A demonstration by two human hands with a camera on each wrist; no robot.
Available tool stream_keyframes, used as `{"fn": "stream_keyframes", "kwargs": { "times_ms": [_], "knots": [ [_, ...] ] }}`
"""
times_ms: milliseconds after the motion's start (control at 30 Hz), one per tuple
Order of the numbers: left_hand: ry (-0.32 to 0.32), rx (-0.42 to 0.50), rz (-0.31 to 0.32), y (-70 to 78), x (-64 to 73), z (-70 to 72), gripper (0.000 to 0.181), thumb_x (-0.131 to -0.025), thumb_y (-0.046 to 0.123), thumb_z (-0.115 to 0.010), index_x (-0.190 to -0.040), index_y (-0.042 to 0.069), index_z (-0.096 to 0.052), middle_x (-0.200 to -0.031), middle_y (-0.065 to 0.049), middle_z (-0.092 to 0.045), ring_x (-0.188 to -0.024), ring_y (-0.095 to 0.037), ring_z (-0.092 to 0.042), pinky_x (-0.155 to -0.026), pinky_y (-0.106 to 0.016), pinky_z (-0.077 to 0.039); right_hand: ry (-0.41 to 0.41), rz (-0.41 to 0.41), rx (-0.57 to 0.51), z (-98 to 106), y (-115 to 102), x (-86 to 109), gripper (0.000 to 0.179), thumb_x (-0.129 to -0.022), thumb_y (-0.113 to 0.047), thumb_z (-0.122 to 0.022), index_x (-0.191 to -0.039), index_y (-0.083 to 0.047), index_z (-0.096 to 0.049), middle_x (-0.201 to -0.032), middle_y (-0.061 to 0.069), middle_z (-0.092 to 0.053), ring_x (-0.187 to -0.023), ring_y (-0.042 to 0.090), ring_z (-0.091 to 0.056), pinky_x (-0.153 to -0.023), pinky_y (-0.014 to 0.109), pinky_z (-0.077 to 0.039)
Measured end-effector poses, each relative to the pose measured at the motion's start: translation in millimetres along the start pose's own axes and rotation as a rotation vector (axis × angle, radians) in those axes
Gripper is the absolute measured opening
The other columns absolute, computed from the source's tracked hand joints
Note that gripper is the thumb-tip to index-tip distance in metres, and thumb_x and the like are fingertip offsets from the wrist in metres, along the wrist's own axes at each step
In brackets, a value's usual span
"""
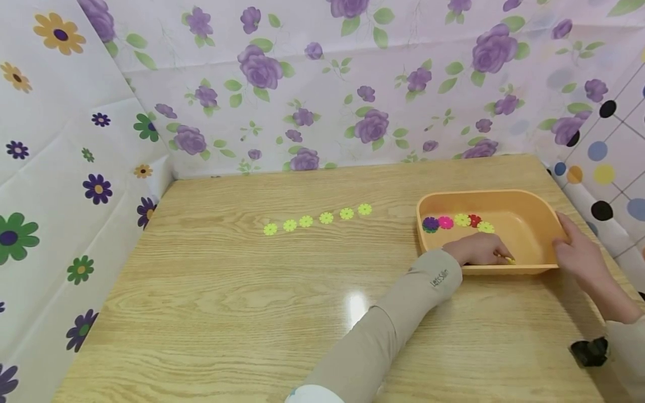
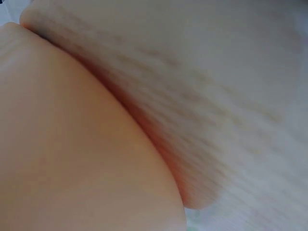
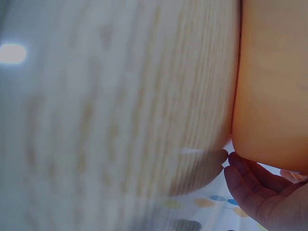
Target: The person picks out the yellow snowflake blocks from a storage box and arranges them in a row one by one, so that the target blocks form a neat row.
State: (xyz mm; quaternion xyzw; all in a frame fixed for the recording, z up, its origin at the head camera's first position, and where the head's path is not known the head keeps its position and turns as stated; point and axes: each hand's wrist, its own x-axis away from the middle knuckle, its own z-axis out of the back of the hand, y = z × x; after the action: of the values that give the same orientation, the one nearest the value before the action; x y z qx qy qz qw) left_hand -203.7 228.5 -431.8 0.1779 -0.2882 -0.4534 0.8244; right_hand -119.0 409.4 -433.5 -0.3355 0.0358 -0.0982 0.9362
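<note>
My left hand (image 1: 478,249) reaches over the near wall into an orange plastic tub (image 1: 529,229) and pinches a small yellow snowflake-shaped plastic disc (image 1: 510,261). The fingers are partly hidden by the back of the hand. At the tub's right end my right hand (image 1: 579,252) grips the rim; in the right wrist view its fingers (image 3: 245,183) lie against the outer wall. Inside the tub, toward the left, lie a purple disc (image 1: 430,223), a pink disc (image 1: 445,223), a red disc (image 1: 475,221) and yellow discs (image 1: 486,227). The left wrist view shows the tub's outer wall (image 2: 86,134) but no hand.
Several yellow discs (image 1: 326,218) form a slanting row on the wooden table (image 1: 227,296), left of the tub. A black object (image 1: 589,352) is beside the right sleeve. Flower-patterned sheets (image 1: 322,95) hang behind the table and on the left.
</note>
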Motion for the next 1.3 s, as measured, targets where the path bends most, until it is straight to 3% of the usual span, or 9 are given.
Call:
{"fn": "stream_keyframes", "kwargs": {
  "times_ms": [200, 333, 467, 567, 633, 800, 933, 1100, 1300],
  "knots": [
    [0.07, 0.033, 0.032, 1.3, 0.1, 2.2, 0.028, -0.093, 0.026, -0.053, -0.119, 0.025, -0.062, -0.113, 0.015, -0.058, -0.09, 0.004, -0.048, -0.081, -0.006, -0.032, -0.003, 0.001, 0.008, 1.1, -1.5, -0.3, 0.056, -0.094, -0.013, -0.027, -0.144, 0.0, -0.006, -0.134, 0.042, -0.017, -0.118, 0.061, -0.018, -0.093, 0.067, -0.017],
    [0.115, 0.049, -0.026, -0.4, 5.3, 5.2, 0.027, -0.094, 0.023, -0.051, -0.118, 0.021, -0.063, -0.106, 0.012, -0.062, -0.077, 0.001, -0.048, -0.071, -0.007, -0.034, -0.012, 0.003, 0.006, 0.4, -2.9, -0.6, 0.055, -0.095, -0.013, -0.027, -0.144, 0.001, -0.006, -0.134, 0.042, -0.016, -0.118, 0.061, -0.018, -0.093, 0.067, -0.016],
    [0.167, 0.093, -0.086, -3.9, 13.1, 10.1, 0.028, -0.094, 0.021, -0.05, -0.119, 0.018, -0.063, -0.106, 0.01, -0.062, -0.057, -0.003, -0.04, -0.063, -0.009, -0.035, -0.02, 0.004, 0.006, -1.0, -4.6, -0.8, 0.055, -0.095, -0.012, -0.026, -0.144, 0.001, -0.006, -0.133, 0.043, -0.017, -0.117, 0.061, -0.018, -0.092, 0.067, -0.017],
    [0.179, 0.165, -0.091, -6.0, 18.7, 14.0, 0.029, -0.095, 0.022, -0.05, -0.12, 0.018, -0.062, -0.111, 0.011, -0.061, -0.046, -0.005, -0.031, -0.057, -0.012, -0.036, -0.019, 0.01, 0.008, -1.2, -6.3, -0.9, 0.055, -0.094, -0.012, -0.026, -0.144, 0.002, -0.006, -0.133, 0.043, -0.017, -0.117, 0.061, -0.018, -0.092, 0.067, -0.017],
    [0.173, 0.225, -0.085, -6.6, 22.6, 17.0, 0.03, -0.095, 0.022, -0.048, -0.122, 0.018, -0.06, -0.105, 0.005, -0.064, -0.042, -0.008, -0.028, -0.051, -0.015, -0.035, -0.019, 0.014, 0.009, -1.0, -7.2, -0.9, 0.055, -0.094, -0.011, -0.026, -0.143, 0.002, -0.006, -0.133, 0.043, -0.017, -0.118, 0.061, -0.018, -0.092, 0.067, -0.017],
    [0.183, 0.287, -0.101, -7.8, 33.6, 24.9, 0.03, -0.095, 0.021, -0.048, -0.122, 0.017, -0.06, -0.092, 0.003, -0.064, -0.042, -0.01, -0.031, -0.049, -0.017, -0.034, -0.022, 0.015, 0.017, 0.1, -7.2, -0.9, 0.055, -0.095, -0.011, -0.026, -0.143, 0.002, -0.005, -0.133, 0.043, -0.016, -0.118, 0.061, -0.017, -0.092, 0.067, -0.016],
    [0.202, 0.287, -0.145, -10.3, 44.0, 30.2, 0.028, -0.095, 0.019, -0.049, -0.12, 0.014, -0.062, -0.089, -0.001, -0.063, -0.046, -0.011, -0.033, -0.052, -0.016, -0.035, -0.024, 0.008, 0.011, 0.5, -6.9, -0.2, 0.055, -0.095, -0.013, -0.026, -0.144, 0.001, -0.005, -0.132, 0.044, -0.018, -0.116, 0.062, -0.019, -0.091, 0.068, -0.018],
    [0.222, 0.335, -0.152, -14.3, 60.4, 34.9, 0.027, -0.094, 0.018, -0.051, -0.117, 0.013, -0.064, -0.085, -0.002, -0.06, -0.056, -0.009, -0.038, -0.052, -0.016, -0.035, -0.025, 0.003, 0.003, 0.3, -4.5, 0.5, 0.056, -0.094, -0.014, -0.025, -0.144, 0.0, -0.005, -0.132, 0.044, -0.018, -0.116, 0.062, -0.02, -0.09, 0.069, -0.018],
    [0.247, 0.23, -0.21, -24.1, 78.5, 41.5, 0.03, -0.095, 0.017, -0.048, -0.121, 0.007, -0.06, -0.093, 0.001, -0.059, -0.063, -0.007, -0.04, -0.059, -0.013, -0.034, -0.014, 0.003, 0.009, 0.4, -0.7, 0.2, 0.056, -0.094, -0.014, -0.026, -0.144, -0.001, -0.005, -0.131, 0.044, -0.02, -0.114, 0.063, -0.021, -0.088, 0.069, -0.02]
  ]
}}
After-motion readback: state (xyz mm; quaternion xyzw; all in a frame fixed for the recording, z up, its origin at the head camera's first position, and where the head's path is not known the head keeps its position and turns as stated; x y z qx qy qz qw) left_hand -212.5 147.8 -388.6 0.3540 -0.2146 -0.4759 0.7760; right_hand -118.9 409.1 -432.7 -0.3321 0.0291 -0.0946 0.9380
